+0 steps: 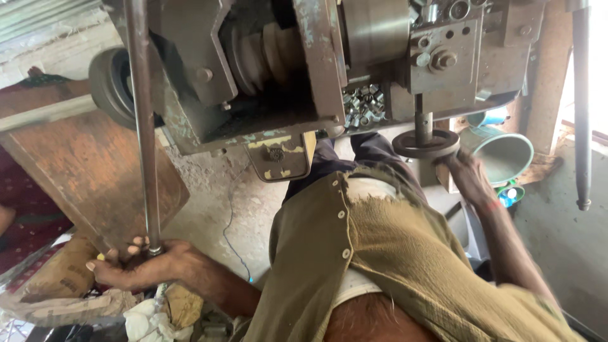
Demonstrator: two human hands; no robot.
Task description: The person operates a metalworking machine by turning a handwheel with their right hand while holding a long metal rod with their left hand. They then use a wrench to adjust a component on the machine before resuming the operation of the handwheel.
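Head view, looking down the wearer's own body. The left hand (142,263) closes its fingers (120,252) around the lower end of a long grey metal rod (144,126), which runs steeply up the left of the frame and passes in front of the machine (272,69). The right hand (470,174) rests on the rim of a dark round handwheel (425,143) mounted on a short vertical shaft beneath the machine's right part; the fingers curl over the rim, though how firmly they grip cannot be told.

The machine is a worn grey-green casting with a stepped pulley (263,57) showing in its open middle and a tray of small bright metal pieces (364,104) just right of it. An olive buttoned shirt (392,253) fills the lower centre. Left of the rod leans a brown wooden board (88,171); below the left hand lie crumpled paper and white rags (142,320). Just beside the right hand stands a pale green plastic bucket (503,155). A second vertical rod (581,101) hangs at the far right edge.
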